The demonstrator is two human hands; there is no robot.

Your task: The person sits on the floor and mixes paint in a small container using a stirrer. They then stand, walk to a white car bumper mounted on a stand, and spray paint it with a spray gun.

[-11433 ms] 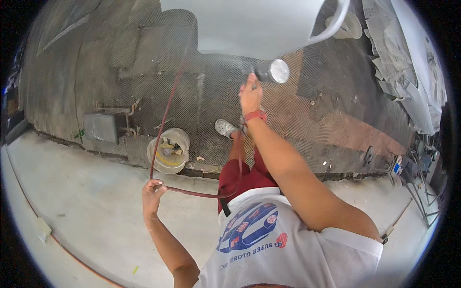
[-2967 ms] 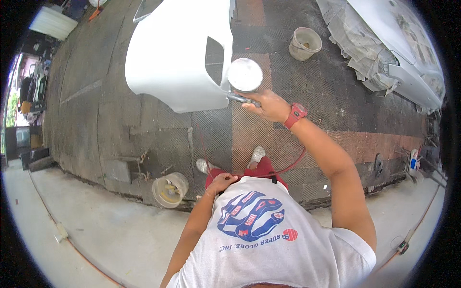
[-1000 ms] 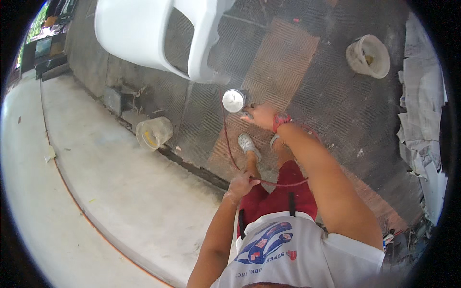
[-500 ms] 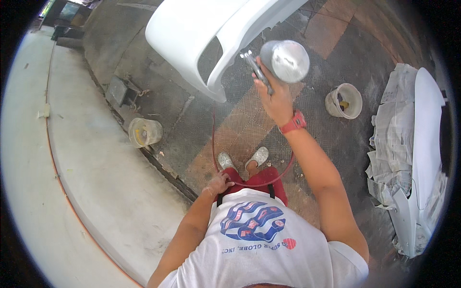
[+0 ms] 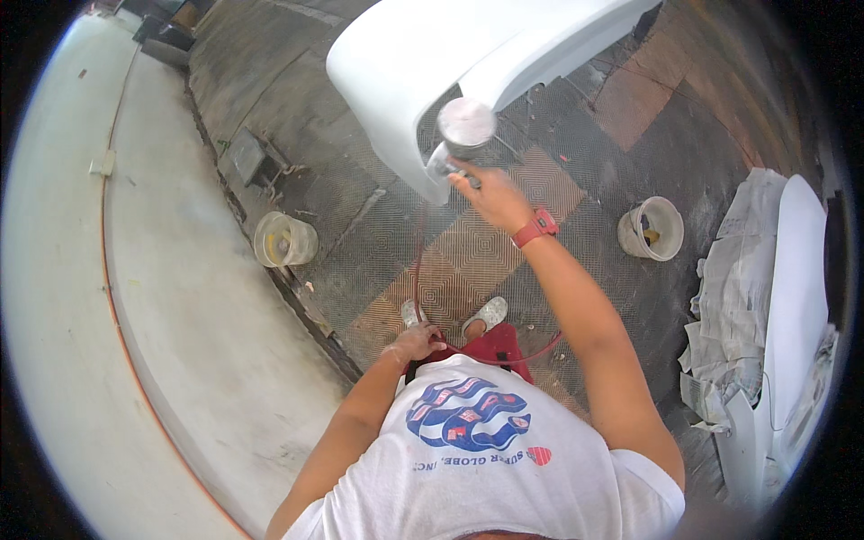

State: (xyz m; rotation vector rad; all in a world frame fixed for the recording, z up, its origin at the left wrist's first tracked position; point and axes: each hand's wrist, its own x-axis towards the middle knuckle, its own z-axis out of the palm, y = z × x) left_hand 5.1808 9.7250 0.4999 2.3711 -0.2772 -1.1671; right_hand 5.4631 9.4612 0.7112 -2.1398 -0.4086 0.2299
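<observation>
My right hand (image 5: 493, 193), with a red watch on its wrist, is closed around a spray gun (image 5: 450, 167) that has a round cup (image 5: 467, 121) on top. The gun is close to the narrow lower end of a large white bumper (image 5: 405, 67), just in front of its opening. Whether the trigger is pressed cannot be made out. Down at my waist, my left hand (image 5: 417, 343) is closed on a thin red hose (image 5: 418, 279). The hose loops past my red shorts (image 5: 497, 344).
Tubs stand on the patterned floor, one at left (image 5: 286, 239) and one at right (image 5: 651, 229). A dark block (image 5: 256, 162) lies by the pale wall (image 5: 180, 297). At far right, another white panel (image 5: 796, 279) leans beside newspaper sheets (image 5: 738, 279).
My right hand has moved left and slightly nearer with the spray gun, to the bumper's lower end. The whole view has shifted a little. My left hand stays at the waist on the hose.
</observation>
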